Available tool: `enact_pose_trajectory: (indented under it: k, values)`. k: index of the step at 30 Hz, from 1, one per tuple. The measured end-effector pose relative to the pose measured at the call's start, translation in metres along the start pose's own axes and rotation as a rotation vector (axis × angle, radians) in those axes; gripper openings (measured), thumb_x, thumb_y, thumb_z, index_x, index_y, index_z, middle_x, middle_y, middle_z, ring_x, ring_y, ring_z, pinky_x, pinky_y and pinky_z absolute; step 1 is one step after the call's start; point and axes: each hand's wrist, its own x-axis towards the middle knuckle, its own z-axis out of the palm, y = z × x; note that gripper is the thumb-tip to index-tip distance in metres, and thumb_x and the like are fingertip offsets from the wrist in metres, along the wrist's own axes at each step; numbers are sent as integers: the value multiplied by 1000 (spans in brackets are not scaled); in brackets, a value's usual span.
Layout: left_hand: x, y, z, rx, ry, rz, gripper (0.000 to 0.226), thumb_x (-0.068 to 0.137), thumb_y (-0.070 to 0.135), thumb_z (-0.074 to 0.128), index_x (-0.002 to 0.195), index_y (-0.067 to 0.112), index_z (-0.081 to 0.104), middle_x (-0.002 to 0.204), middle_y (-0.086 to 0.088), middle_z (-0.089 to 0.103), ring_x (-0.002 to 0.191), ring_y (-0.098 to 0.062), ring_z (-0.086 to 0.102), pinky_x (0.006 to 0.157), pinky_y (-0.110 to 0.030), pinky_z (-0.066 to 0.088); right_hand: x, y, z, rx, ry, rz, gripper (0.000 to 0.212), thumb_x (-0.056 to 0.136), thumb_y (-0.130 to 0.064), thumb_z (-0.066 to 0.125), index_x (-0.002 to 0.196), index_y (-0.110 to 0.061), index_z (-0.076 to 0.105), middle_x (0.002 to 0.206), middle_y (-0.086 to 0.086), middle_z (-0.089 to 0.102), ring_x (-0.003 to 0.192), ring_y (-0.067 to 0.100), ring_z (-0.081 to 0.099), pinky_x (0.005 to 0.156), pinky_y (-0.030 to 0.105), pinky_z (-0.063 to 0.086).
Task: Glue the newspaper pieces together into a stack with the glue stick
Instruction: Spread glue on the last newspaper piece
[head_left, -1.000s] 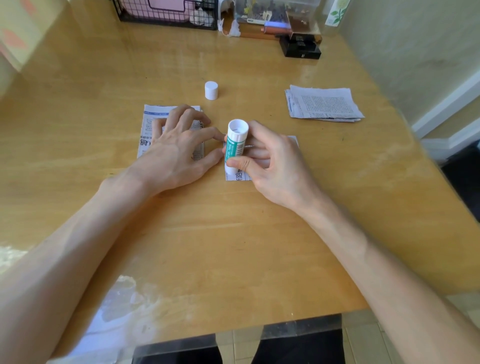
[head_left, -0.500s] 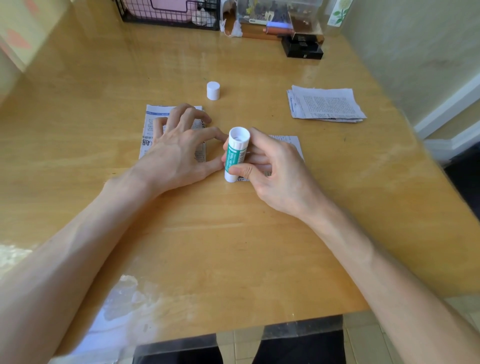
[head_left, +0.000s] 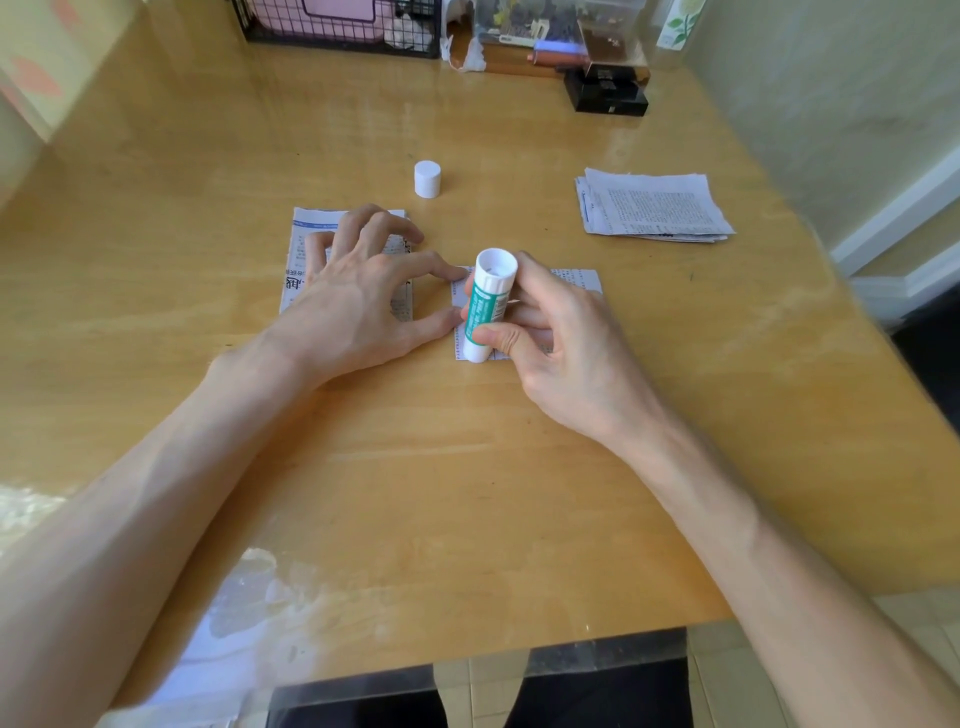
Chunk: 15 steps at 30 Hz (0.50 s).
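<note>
My right hand (head_left: 561, 353) grips a green and white glue stick (head_left: 487, 304), its lower end down on a small newspaper piece (head_left: 576, 278) at the table's middle. My left hand (head_left: 353, 296) lies spread over another newspaper piece (head_left: 301, 244), its index finger and thumb touching the left edge of the piece under the glue stick. The glue stick's white cap (head_left: 427, 179) stands alone further back. A stack of newspaper pieces (head_left: 652, 205) lies at the right.
The wooden table (head_left: 467, 493) has a black wire basket (head_left: 337, 26), clear boxes and a black box (head_left: 610, 93) along its far edge. A wall runs close along the right side. The near left corner shows white patches.
The glue stick has shifted slightly along the small piece between the frames, near its lower left corner; my left hand stays in place holding the papers.
</note>
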Motion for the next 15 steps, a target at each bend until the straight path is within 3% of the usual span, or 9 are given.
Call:
enact_pose_trajectory:
  k: [7, 10, 15]
  values:
    - [0, -3, 2, 15, 7, -1, 54, 80, 83, 44, 121, 53, 65, 138, 9, 47, 146, -20, 25, 108, -46, 24, -2, -4, -3, -21, 50, -2, 19, 98, -8, 72, 112, -5, 60, 96, 1, 78, 90, 5, 77, 79, 32, 64]
    - [0, -3, 2, 21, 4, 3, 51, 82, 81, 47, 122, 54, 65, 138, 10, 46, 146, -19, 25, 105, -43, 22, -4, -4, -5, -44, 53, -6, 18, 98, -8, 72, 110, -6, 59, 97, 0, 78, 93, 6, 77, 80, 31, 64]
    - [0, -3, 2, 4, -1, 0, 49, 82, 80, 48, 121, 56, 64, 137, 10, 46, 147, -21, 26, 110, -49, 25, -9, -4, -6, -112, 80, -9, 19, 98, -9, 71, 111, -6, 58, 93, -2, 78, 92, 7, 76, 81, 37, 62]
